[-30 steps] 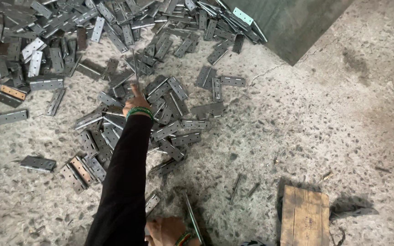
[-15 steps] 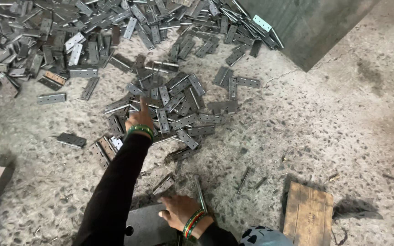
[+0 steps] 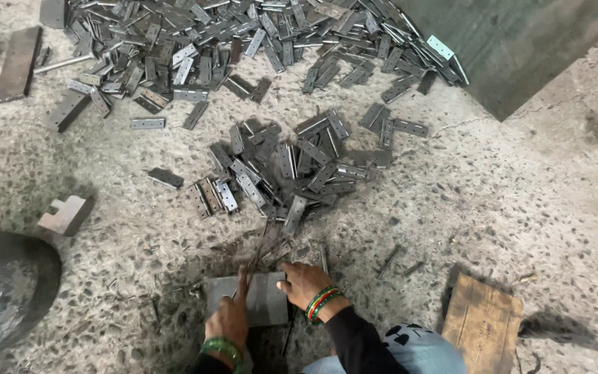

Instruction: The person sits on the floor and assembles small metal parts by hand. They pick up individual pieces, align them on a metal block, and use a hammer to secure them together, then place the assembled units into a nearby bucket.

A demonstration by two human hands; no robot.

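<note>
Metal block [image 3: 261,299] on the speckled floor [image 3: 493,208], both hands at it.
Left hand [image 3: 228,318] pinches a thin rod [image 3: 254,256] over the block; right hand [image 3: 302,282] grasps its right edge. Hinges [image 3: 278,166] lie just beyond; a wooden board [image 3: 482,325] lies right of it.

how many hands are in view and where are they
2. The left hand rests on the near left edge of the grey metal block; the right hand grips its right edge. No others show.
</note>
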